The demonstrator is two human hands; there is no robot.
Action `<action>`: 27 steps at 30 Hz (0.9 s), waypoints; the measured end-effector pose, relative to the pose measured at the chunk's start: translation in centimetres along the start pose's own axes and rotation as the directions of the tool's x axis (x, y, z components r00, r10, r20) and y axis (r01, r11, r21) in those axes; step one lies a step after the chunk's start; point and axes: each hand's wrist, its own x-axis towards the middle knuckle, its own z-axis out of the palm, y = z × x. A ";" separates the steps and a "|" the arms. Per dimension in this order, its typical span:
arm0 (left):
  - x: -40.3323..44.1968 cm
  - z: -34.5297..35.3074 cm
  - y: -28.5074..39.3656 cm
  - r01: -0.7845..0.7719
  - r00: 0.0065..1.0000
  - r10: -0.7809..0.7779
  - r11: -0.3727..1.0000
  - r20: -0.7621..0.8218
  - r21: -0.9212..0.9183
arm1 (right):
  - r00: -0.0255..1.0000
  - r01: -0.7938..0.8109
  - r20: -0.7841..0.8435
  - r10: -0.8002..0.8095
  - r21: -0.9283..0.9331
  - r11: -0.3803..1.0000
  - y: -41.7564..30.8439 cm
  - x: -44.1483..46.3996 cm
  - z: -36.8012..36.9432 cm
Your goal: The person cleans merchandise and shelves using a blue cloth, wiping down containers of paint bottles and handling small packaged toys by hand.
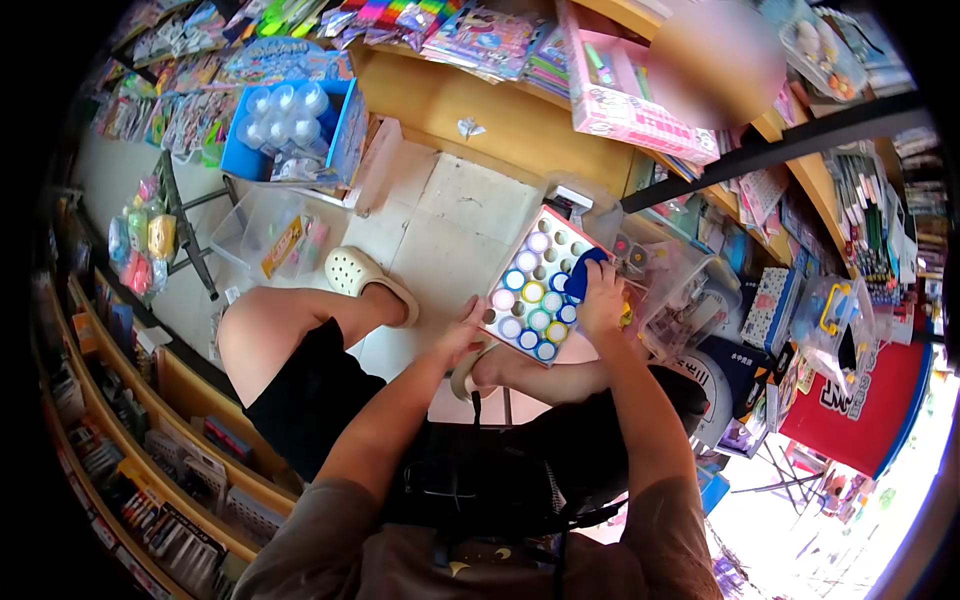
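Observation:
A shallow box [541, 290] with a white insert full of round holes rests over my lower leg. Several round-topped items with white, blue, yellow, green and pink rims fill many holes; holes toward its far edge are vacant. My left hand [464, 330] is at the box's left edge, its fingers against the side. Over the box's right side, my right hand [602, 294] grips a dark blue object [583, 272], whose exact kind I cannot make out.
A blue box [344, 125] of clear-capped bottles stands at upper left, above a clear plastic bin [262, 236]. Clear containers [690, 300] lie to the right. Stocked wooden shelves [165, 400] curve around lower left. A pink box [640, 118] sits on the upper shelf.

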 end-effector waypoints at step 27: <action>-1.2 1.6 0.9 -0.102 0.988 0.106 0.994 -0.109 0.045 | 0.979 -0.001 0.200 -0.042 0.208 0.978 -4.5 -0.9 -6.0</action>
